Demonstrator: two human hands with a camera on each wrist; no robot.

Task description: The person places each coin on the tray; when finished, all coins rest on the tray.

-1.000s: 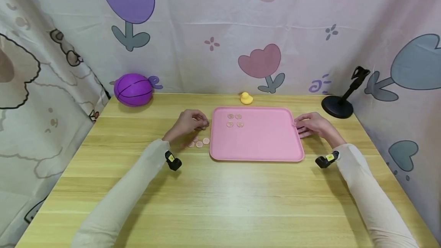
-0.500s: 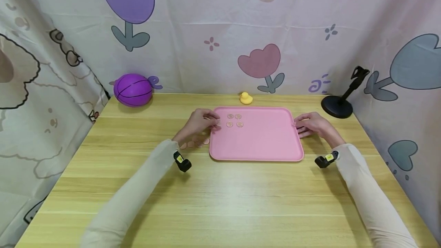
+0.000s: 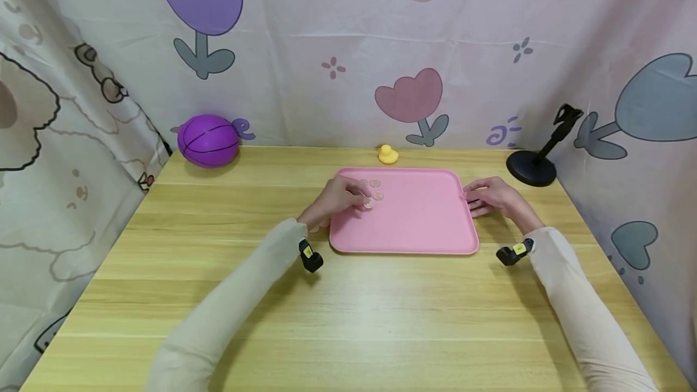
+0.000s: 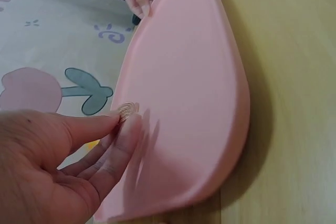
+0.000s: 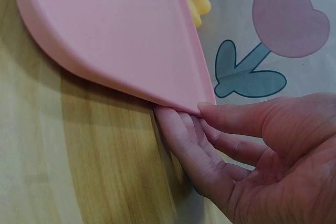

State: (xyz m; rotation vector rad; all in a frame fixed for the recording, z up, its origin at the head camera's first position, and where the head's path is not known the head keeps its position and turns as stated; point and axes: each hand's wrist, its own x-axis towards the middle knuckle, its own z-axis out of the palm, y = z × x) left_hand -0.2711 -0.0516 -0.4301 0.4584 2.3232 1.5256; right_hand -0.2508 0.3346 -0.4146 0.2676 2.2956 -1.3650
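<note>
My left hand (image 3: 339, 195) is over the left part of the pink tray (image 3: 414, 216), pinching a coin (image 4: 126, 110) between thumb and fingertips. The coin looks pale copper, with a raised pattern. Just beyond the fingers, several similar coins (image 3: 378, 196) lie on the tray, some partly covered by the hand. More coins (image 3: 317, 227) on the table, left of the tray, are mostly hidden by the left wrist. At the tray's right edge is my right hand (image 3: 494, 196); its thumb (image 5: 231, 118) is on the rim and its fingers are underneath.
Behind the tray sits a yellow rubber duck (image 3: 388, 154). A purple ball (image 3: 209, 141) occupies the table's back left corner. A black stand (image 3: 532, 168) is at the back right. Patterned curtains (image 3: 305, 101) border the back and sides of the table (image 3: 348, 319).
My left hand has moved rightward with the coin, from the table left of the tray to above the coins on it. The right hand stays at the tray's edge.
</note>
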